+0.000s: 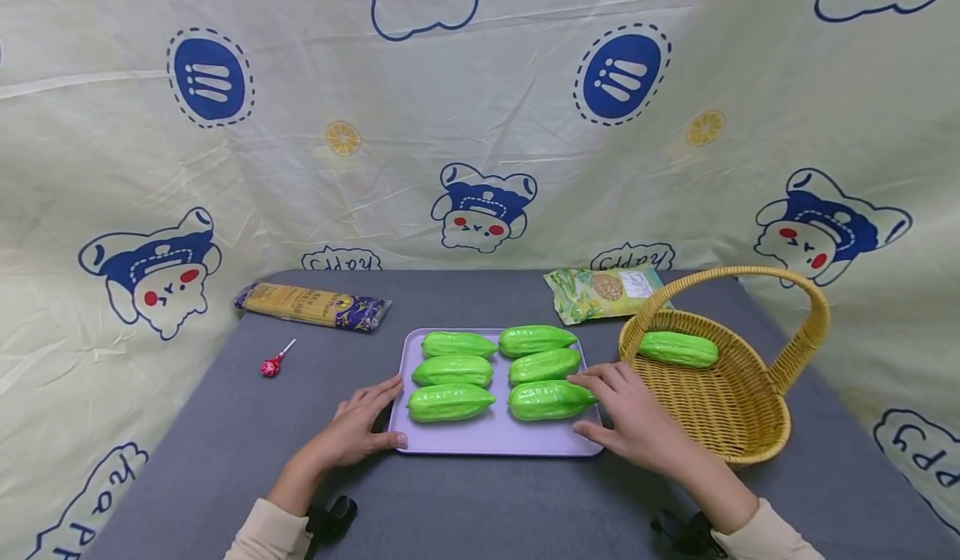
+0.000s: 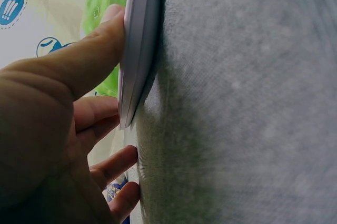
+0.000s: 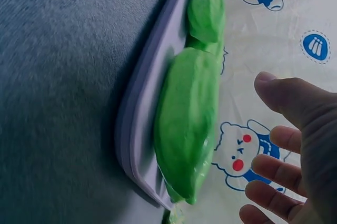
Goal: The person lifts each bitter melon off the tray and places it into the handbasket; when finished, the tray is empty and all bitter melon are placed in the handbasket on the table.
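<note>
A light purple tray (image 1: 495, 441) lies on the grey table, bearing several green bitter melons (image 1: 450, 402) in two columns. My left hand (image 1: 358, 427) touches the tray's left side with its thumb and fingers spread. In the left wrist view, the thumb (image 2: 95, 50) rests against the tray rim (image 2: 138, 45). Over the tray's right side is my right hand (image 1: 637, 414), fingers loosely bent, by the nearest right bitter melon (image 1: 551, 400). The right wrist view has that hand (image 3: 295, 145) holding nothing, apart from the bitter melon (image 3: 187, 124).
A wicker basket (image 1: 720, 410) with a tall handle stands to the right, one bitter melon (image 1: 678, 349) inside. A green snack bag (image 1: 603, 293) lies behind. At the back left are a yellow and blue packet (image 1: 315, 306) and a red lollipop (image 1: 272, 367).
</note>
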A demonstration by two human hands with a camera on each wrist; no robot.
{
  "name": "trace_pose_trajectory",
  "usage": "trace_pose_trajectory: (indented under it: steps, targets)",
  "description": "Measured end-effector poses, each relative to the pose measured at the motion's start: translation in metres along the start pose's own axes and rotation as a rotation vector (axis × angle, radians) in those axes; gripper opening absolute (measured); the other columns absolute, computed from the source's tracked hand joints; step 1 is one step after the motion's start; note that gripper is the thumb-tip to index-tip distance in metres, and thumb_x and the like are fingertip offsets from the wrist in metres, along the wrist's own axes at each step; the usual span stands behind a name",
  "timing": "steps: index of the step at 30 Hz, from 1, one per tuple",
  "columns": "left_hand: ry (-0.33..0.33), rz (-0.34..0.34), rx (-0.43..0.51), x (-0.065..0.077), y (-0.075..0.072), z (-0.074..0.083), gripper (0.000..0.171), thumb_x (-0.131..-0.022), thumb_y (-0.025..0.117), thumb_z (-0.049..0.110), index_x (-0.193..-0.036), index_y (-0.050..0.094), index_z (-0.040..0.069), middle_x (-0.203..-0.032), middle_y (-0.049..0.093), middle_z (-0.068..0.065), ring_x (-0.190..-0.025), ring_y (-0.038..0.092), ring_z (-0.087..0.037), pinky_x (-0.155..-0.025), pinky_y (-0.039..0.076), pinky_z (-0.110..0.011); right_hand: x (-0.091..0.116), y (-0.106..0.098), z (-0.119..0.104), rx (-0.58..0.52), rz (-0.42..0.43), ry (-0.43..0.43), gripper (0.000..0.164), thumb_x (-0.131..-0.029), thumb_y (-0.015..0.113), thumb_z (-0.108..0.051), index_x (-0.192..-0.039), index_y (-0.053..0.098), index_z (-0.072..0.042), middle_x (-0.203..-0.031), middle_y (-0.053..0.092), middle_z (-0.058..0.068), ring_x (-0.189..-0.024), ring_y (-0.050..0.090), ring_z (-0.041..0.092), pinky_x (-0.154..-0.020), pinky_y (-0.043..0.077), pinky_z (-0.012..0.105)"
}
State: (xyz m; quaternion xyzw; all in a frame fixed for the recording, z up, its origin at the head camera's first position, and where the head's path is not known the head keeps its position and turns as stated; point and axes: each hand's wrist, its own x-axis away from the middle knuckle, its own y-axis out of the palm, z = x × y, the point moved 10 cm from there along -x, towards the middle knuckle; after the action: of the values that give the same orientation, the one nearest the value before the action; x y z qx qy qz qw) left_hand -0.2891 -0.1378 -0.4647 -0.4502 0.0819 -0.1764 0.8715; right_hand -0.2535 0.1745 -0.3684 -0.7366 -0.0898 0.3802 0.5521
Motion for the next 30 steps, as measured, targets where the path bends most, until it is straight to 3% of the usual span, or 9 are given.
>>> trace_pose_trajectory:
  steps: [17,30]
  targets:
    - [-0.021,0.002,0.014,0.001,0.0,0.0,0.08,-0.079,0.073,0.04,-0.145,0.038,0.01,-0.155,0.031,-0.005,-0.134,0.033,-0.035,-0.1,0.024,-0.064,-0.012,0.036,0.007,0.0,-0.067,0.098,0.055,-0.073,0.079,-0.037,-0.119,0.061,-0.013,-0.111,0.059,0.005,-0.099,0.05,0.021,-0.083,0.043,0.04]
    - [-0.021,0.0,0.018,0.001,0.0,0.001,0.08,-0.079,0.073,0.038,-0.145,0.038,0.009,-0.155,0.031,-0.006,-0.134,0.033,-0.035,-0.1,0.023,-0.064,-0.014,0.046,0.013,-0.032,-0.058,0.15,0.053,-0.071,0.081,-0.032,-0.116,0.062,-0.011,-0.109,0.059,0.006,-0.097,0.05,0.021,-0.08,0.041,0.037]
